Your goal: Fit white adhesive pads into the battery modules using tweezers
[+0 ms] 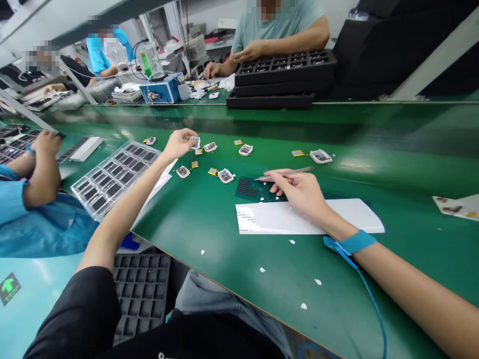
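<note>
My left hand (180, 144) is stretched across the bench, its fingers closed on a small white-framed circuit module (195, 142). Similar modules (225, 175) with yellow-edged battery cells (213, 171) lie scattered around it. In my right hand (295, 188) is a pair of metal tweezers (286, 173), held like a pen. Their tips point left, over a dark sheet (247, 187) bearing rows of small black strips. Below that hand lies a white backing sheet (284, 217) with printing at its left end. A blue wrist strap (357, 243) with a cord is on my right wrist.
A clear compartment tray (116, 177) with dark pieces stands at left, near a co-worker's arm (47, 169). Small white scraps (304, 306) dot the green bench (232, 259). Black trays (286, 75) are stacked beyond the ledge, before another person. A black grid tray (142, 289) sits below the bench edge.
</note>
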A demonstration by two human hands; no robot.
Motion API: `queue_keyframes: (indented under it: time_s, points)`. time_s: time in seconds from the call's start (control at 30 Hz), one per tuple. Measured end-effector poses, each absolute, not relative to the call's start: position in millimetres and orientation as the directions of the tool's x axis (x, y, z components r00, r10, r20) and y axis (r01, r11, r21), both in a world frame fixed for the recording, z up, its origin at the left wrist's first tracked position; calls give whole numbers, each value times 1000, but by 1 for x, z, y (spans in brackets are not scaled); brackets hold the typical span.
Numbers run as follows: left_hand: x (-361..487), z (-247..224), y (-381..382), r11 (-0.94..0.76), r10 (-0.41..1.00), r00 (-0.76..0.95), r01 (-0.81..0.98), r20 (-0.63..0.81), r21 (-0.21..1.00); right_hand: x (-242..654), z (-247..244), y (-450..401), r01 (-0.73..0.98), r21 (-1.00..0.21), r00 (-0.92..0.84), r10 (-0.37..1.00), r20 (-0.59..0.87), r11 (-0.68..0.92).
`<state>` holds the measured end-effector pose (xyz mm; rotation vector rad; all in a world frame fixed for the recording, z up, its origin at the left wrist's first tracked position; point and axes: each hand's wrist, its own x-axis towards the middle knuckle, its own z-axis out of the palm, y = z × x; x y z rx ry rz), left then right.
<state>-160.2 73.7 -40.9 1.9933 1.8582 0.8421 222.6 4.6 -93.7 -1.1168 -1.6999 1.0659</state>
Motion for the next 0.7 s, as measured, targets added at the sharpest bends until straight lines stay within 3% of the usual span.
queue_keyframes:
  time_s: [0.13,0.37,0.53,0.7]
  points:
    - [-162,-35,40,-231,973,209,828,101,511,222,-94,5,243,-939,-266,948,175,242]
    - [-85,-62,77,-469,883,409,798,232,379,222,-92,3,246,-934,-272,943,191,260]
    - [-39,-78,116,-332,932,362,858,-3,392,222,-93,4,253,-926,-279,938,206,279]
    - [-45,-78,117,-286,954,294,844,55,454,221,-97,4,222,-938,-273,940,203,267]
